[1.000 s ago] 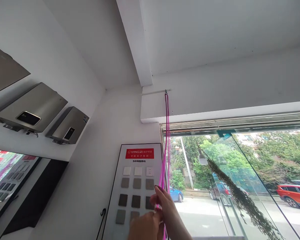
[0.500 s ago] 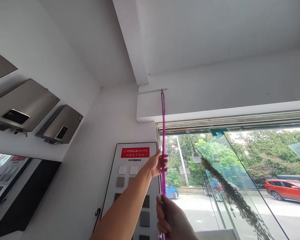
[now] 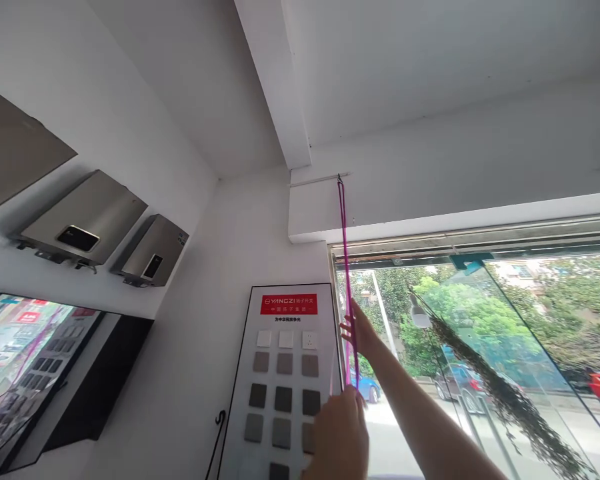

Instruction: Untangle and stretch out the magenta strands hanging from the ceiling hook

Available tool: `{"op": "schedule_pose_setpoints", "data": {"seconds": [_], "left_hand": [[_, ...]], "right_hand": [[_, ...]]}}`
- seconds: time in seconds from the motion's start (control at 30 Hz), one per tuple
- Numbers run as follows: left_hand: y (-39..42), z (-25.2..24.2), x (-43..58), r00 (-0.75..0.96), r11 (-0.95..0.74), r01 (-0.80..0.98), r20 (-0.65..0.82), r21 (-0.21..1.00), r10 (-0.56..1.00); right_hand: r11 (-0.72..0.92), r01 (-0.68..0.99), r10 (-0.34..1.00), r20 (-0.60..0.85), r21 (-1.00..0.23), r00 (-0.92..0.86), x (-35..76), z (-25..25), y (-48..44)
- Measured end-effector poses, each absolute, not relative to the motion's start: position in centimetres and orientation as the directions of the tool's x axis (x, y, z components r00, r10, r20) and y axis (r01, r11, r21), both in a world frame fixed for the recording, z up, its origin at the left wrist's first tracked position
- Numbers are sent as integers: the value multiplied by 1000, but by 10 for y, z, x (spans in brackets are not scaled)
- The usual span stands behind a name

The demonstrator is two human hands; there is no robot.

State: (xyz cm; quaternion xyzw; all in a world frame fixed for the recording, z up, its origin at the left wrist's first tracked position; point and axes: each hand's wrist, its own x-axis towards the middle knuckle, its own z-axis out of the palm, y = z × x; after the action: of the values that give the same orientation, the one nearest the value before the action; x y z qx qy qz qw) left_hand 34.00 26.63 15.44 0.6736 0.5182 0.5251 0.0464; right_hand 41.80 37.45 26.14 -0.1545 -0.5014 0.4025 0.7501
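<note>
Head view, lower centre: our left hand (image 3: 341, 428) clamps the purple cord (image 3: 347, 280), perhaps for tension; right hand (image 3: 363, 333) above, fingers apart.

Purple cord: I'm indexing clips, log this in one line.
purple cord: hanging from rod | right hand: at cord, upper | left hand: at cord, lower

White walls (image 3: 253, 233) — daylit window (image 3: 505, 340)

Right forearm (image 3: 420, 413): bare, long, smooth, narrowing to a slim wrist. Right hand (image 3: 363, 331), at the right forearm's far end: bare, slender fingers. Left hand (image 3: 343, 430), left of the right forearm: bare, rounded back, outline blurred.
</note>
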Motion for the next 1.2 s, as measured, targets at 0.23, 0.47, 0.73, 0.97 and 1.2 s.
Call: {"op": "schedule_pose_setpoints", "data": {"seconds": [0.23,0.47,0.73,0.97,1.2], "left_hand": [[259,140,304,7,-318,892,693,322,721],[269,261,271,-92,-661,554,826,506,556],[298,279,278,-56,-660,380,728,649,683],[293,270,266,-49,-633,367,694,682,719],[284,266,255,-43,-609,382,672,695,740]], "right_hand": [[591,-459,788,596,-663,154,394,282,366],[582,-448,750,661,-678,-28,411,268,344],[417,-562,729,632,-714,-263,441,282,353],[409,-520,736,608,-750,-298,431,268,369],[420,-462,726,594,-781,-345,416,265,380]]}}
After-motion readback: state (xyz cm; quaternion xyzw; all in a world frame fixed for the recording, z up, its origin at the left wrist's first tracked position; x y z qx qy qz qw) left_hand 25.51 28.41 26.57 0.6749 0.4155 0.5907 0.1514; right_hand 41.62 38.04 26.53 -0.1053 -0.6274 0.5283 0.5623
